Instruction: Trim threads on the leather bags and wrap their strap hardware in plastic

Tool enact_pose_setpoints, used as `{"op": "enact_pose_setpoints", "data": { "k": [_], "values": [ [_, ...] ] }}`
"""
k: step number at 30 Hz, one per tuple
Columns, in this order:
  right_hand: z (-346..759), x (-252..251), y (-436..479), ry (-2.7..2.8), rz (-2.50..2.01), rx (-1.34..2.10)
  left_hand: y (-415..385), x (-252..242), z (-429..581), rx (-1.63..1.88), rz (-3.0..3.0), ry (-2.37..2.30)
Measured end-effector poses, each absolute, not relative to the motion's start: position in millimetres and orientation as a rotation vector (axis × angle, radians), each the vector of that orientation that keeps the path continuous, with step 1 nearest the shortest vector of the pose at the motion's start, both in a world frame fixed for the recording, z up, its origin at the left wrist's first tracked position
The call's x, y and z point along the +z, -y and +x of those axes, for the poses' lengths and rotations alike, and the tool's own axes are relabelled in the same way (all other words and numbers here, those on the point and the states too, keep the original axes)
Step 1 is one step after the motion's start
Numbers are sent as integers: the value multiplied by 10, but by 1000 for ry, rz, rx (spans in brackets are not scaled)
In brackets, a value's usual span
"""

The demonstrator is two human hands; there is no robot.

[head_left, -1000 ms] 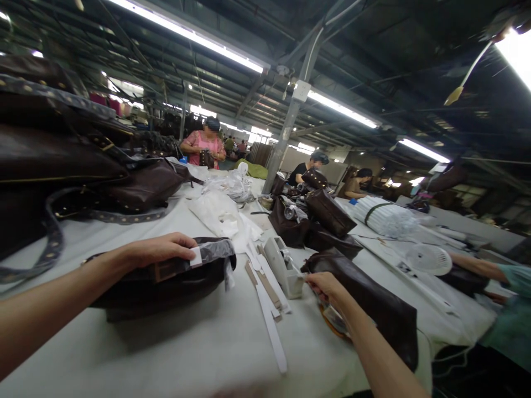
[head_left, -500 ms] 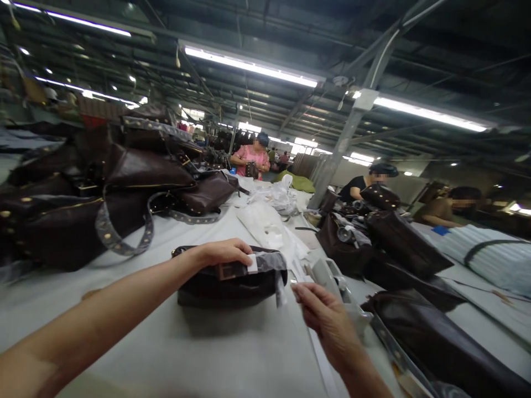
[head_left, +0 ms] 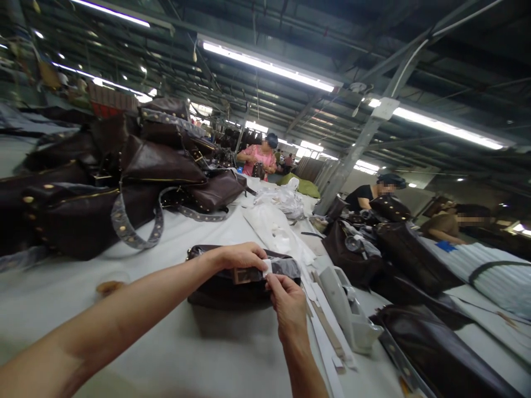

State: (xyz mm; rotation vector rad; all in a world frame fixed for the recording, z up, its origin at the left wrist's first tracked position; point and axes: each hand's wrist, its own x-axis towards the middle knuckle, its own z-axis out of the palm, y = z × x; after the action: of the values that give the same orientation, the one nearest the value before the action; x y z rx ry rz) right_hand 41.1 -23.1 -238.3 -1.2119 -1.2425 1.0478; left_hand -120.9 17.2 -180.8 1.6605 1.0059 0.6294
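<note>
Dark brown leather makes the bag (head_left: 232,299), which stands on the white-covered table (head_left: 232,365), toward the near edge and around its middle. Along the bag's top lies clear plastic wrapping (head_left: 288,268), and on it is a small white piece (head_left: 267,266). The left hand (head_left: 244,256) reaches over the bag from the left and grips the white piece at its upper side, with bent fingers. The right hand (head_left: 290,301) comes from the near edge, and its thumb and forefinger are closed in a pinch on the lower border of the same piece.

Just beside the bag, to the right, are white and brown strips (head_left: 329,326), and next to them a pale grey tape dispenser (head_left: 352,315). Another dark bag (head_left: 448,348) lies further to the right. Toward the left edge of the table, many brown bags are heaped in a big pile (head_left: 161,160). Crumpled white plastic (head_left: 282,199) lies toward the far edge, and beyond it is a person in pink (head_left: 251,160).
</note>
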Motion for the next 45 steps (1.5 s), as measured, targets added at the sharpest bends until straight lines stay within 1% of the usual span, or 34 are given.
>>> {"op": "enact_pose_setpoints", "data": {
  "k": [10, 12, 16, 20, 23, 26, 29, 31, 38, 45],
  "values": [
    [287, -2391, 145, 1269, -1376, 806, -192, -1782, -1193, 601, 1811, -1057],
    [302, -2357, 162, 1242, -1341, 891, -204, -1775, -1195, 601, 1848, -1049],
    [431, -2305, 256, 1085, -1272, 1235, -247, -1765, -1231, 608, 1823, -1048],
    [588, -2319, 370, 998, -1310, 1262, -283, -1742, -1294, 675, 1741, -1102],
    [601, -2273, 410, 1070, -1171, 1270, -279, -1747, -1289, 676, 1746, -1075],
    [550, -2167, 393, 1134, -982, 1353, -260, -1777, -1244, 653, 1774, -1055],
    [506, -2105, 337, 1132, -928, 1431, -250, -1809, -1218, 653, 1813, -1028],
    [483, -2118, 294, 1145, -966, 1414, -248, -1826, -1217, 672, 1828, -1000],
    [344, -2203, 224, 1147, -1143, 1197, -257, -1877, -1211, 688, 1784, -1012],
    [285, -2168, 184, 1165, -1254, 1108, -248, -1854, -1231, 659, 1857, -1034]
  ]
}}
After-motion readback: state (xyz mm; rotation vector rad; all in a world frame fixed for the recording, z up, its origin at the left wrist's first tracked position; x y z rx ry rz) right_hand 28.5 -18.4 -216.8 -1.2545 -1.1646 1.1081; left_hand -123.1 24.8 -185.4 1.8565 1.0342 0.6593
